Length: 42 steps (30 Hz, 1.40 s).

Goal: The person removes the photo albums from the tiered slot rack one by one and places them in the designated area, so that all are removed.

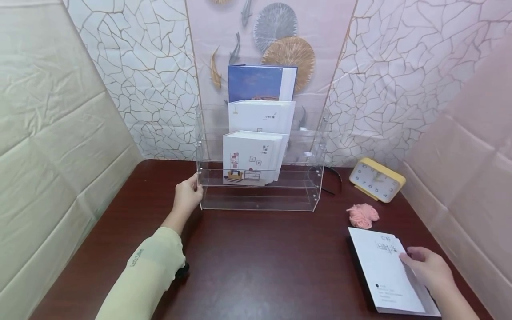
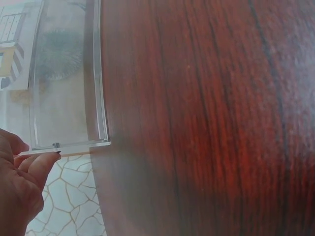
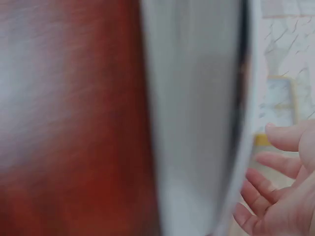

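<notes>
My left hand [image 1: 188, 192] pinches the left side panel of a clear acrylic book rack [image 1: 258, 203]; in the left wrist view, thumb and fingers [image 2: 42, 167] lie either side of its edge. White picture books [image 1: 250, 155] stand in the rack's front tier, more white books [image 1: 256, 116] behind, and a blue-covered book [image 1: 256, 82] at the back. At the table's right, my right hand [image 1: 430, 269] is at the right edge of a small stack of white books [image 1: 388, 275]. Its fingers [image 3: 263, 184] are spread and loosely bent beside the blurred book edges [image 3: 197, 118].
A pink knitted piece [image 1: 362, 216] lies just beyond the book stack. Behind it a yellow-framed clock [image 1: 377, 180] leans near the right wall. A black cord [image 1: 336, 173] lies beside the rack, on the dark red wooden table [image 1: 272, 262]. Fabric-covered walls enclose the sides and back.
</notes>
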{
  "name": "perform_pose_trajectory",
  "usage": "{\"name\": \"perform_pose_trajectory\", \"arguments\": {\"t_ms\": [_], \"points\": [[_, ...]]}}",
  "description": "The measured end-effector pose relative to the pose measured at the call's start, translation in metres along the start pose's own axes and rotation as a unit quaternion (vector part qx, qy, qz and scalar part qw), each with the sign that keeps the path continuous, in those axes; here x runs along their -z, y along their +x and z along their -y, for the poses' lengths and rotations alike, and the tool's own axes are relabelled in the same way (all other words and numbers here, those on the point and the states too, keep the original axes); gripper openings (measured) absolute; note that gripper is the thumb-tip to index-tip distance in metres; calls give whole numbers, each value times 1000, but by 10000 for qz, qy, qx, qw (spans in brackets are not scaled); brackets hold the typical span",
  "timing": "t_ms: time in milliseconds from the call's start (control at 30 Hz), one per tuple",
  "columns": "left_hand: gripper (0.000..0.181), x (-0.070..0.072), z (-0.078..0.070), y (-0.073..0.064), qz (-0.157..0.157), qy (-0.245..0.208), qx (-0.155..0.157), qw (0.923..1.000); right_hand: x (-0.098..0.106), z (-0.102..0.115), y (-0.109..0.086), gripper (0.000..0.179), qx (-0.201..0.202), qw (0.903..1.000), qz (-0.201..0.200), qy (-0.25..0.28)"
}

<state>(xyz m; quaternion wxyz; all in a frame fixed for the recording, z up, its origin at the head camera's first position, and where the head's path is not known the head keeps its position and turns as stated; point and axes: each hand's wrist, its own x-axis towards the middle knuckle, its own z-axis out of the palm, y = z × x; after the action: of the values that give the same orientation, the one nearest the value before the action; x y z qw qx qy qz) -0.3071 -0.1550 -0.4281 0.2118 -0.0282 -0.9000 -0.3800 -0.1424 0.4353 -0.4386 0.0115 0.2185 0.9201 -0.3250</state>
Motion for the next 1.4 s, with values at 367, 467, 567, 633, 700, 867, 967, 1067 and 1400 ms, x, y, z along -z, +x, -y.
{"name": "perform_pose_trajectory", "arguments": {"t_ms": [367,467,567,633,700,867,967,1067,1400], "points": [[45,3,-2,2,-29,-166,-11,9999,5,126,8,45,2215,9612,-1201,1119],[46,3,-2,3,2,-162,20,9999,-11,162,15,39,2875,9384,-1107,1566],[46,3,-1,4,25,-130,27,9999,-26,198,20,37,3350,9197,-806,1882],[46,2,0,5,15,-121,9,9999,-34,221,22,37,3569,9098,-593,2033],[46,2,1,5,1,-136,-17,9999,-40,244,20,38,3722,9009,-350,2207],[46,2,2,6,12,-138,-33,9999,-49,289,13,41,3846,8888,232,2483],[46,1,2,5,17,-134,-10,9999,-57,302,16,43,3751,8917,440,2494],[47,-1,3,5,39,-189,-2,9998,-69,309,27,46,3685,8885,571,2675],[45,-2,4,3,-47,-121,-119,9998,-119,324,54,56,3425,9011,511,2609]]}}
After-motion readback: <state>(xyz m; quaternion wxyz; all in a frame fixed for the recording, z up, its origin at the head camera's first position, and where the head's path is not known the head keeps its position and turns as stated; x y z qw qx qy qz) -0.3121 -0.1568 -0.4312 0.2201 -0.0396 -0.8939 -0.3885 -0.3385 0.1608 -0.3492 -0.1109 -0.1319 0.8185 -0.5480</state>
